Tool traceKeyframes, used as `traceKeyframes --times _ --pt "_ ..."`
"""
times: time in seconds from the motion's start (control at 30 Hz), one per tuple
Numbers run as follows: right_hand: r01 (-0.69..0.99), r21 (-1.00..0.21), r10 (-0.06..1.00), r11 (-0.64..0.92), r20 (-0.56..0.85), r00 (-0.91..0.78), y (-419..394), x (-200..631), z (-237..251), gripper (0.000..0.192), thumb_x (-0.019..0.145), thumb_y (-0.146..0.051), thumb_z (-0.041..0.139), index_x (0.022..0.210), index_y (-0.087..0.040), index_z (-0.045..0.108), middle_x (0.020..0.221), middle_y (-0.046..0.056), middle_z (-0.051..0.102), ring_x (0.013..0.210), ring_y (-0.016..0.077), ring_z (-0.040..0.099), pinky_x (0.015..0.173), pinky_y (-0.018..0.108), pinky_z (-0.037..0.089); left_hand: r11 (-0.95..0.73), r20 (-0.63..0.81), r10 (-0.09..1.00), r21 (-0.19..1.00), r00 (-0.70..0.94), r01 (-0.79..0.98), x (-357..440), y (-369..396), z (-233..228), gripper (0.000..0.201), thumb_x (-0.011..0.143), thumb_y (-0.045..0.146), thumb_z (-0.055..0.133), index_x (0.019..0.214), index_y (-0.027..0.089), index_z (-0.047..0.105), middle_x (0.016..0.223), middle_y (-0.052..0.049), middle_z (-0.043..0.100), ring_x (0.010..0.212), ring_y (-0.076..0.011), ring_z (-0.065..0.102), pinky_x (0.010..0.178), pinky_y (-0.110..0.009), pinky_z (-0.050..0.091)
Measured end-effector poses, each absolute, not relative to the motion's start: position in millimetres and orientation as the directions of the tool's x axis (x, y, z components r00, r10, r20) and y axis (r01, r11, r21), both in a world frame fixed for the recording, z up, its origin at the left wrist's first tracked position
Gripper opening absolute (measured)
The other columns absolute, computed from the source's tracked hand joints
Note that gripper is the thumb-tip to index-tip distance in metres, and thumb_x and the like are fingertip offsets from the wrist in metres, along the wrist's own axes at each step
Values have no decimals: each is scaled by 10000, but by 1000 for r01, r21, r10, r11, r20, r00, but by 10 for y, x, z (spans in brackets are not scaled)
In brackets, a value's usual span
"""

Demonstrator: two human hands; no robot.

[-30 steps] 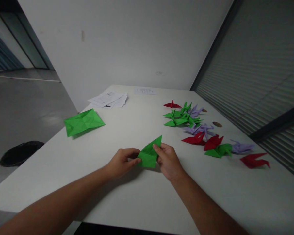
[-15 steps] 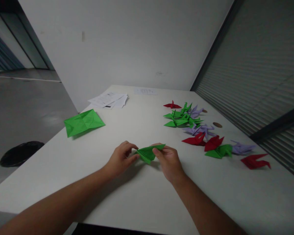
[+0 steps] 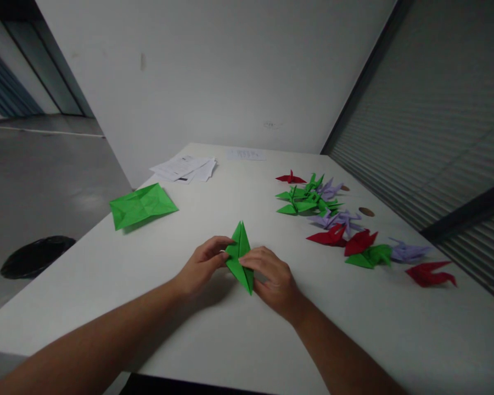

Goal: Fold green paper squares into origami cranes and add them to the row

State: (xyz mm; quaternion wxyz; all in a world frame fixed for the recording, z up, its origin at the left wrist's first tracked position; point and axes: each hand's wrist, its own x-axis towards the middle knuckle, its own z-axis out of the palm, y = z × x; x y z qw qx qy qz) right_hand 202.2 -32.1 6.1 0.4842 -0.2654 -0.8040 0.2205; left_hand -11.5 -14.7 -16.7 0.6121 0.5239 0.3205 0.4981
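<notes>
I pinch the green paper [image 3: 239,248], long axis near twelve-to-six, left hand [image 3: 202,265] at nine o'clock, right hand [image 3: 274,277] at four.

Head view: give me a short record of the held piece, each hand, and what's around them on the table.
held piece: green folded paper, a narrow diamond with a center slit
left hand: pinching the paper's left edge
right hand: holding its right side, fingertips on the front
table, left: creased green sheet
table, far left: printed papers
table, right: red, green and purple folded birds
</notes>
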Motion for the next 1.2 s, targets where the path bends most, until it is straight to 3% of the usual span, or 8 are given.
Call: traceKeyframes --times 0.2,0.3,0.4,0.57,0.67,0.8,0.93,1.2 --pt "258 -641 691 723 658 -301 -317 2019 58 209 882 -248 752 1088 -284 752 964 80 757 907 269 675 832 447 545 -166 213 913 973 349 -159 -139 -132 -169 236 911 308 684 1113 185 683 1053 -79 728 969 -206 672 878 -364 549" --pt "323 -702 771 634 603 -203 -308 2009 36 170 866 -286 775 1032 -274 740 865 50 723 781 231 630 723 386 517 -222 236 894 972 380 -80 -155 -141 -135 219 937 319 641 1096 177 691 1035 -80 725 965 -212 664 874 -366 538" --pt "337 -794 855 507 514 -76 -280 1993 -24 262 806 -315 824 1035 -252 714 841 21 662 684 180 552 631 323 468 -254 248 876 966 415 -43 -167 -148 -110 204 935 302 620 1070 167 692 985 -74 718 913 -207 655 827 -349 526" --pt "74 -976 978 205 202 -47 -227 1944 -140 430 778 -387 824 1115 -235 605 950 30 673 687 158 586 611 292 481 -268 253 866 963 431 -26 -176 -151 -80 184 937 286 596 1041 165 689 931 -57 696 875 -194 631 798 -334 509" --pt "-60 -994 988 95 102 -116 -217 1921 -146 413 776 -398 824 1078 -234 596 842 1 672 717 175 630 624 287 494 -269 241 877 963 415 11 -167 -158 -67 209 959 328 582 1041 172 694 935 -57 692 885 -194 620 803 -336 505" --pt "-87 -992 991 91 99 -89 -222 1918 -119 404 747 -375 853 1044 -223 623 704 -48 628 620 150 590 569 265 455 -134 169 892 985 420 -110 -125 -174 -102 317 889 390 718 1110 189 613 939 -52 696 854 -182 650 760 -318 511" --pt "-100 -992 995 74 81 -63 -221 1931 -111 394 728 -377 872 1021 -216 663 659 -59 609 576 137 565 544 259 433 7 62 911 986 408 -166 -94 -173 -149 546 791 370 831 1197 220 499 752 29 659 655 -131 619 630 -258 464" --pt "-113 -993 999 43 46 -25 -181 1961 -132 294 742 -426 855 867 -196 721 702 -3 683 622 151 601 583 261 465 41 -2 929 994 370 -99 -99 -144 -137 469 761 323 827 1059 220 479 648 69 629 582 -115 588 600 -247 458"
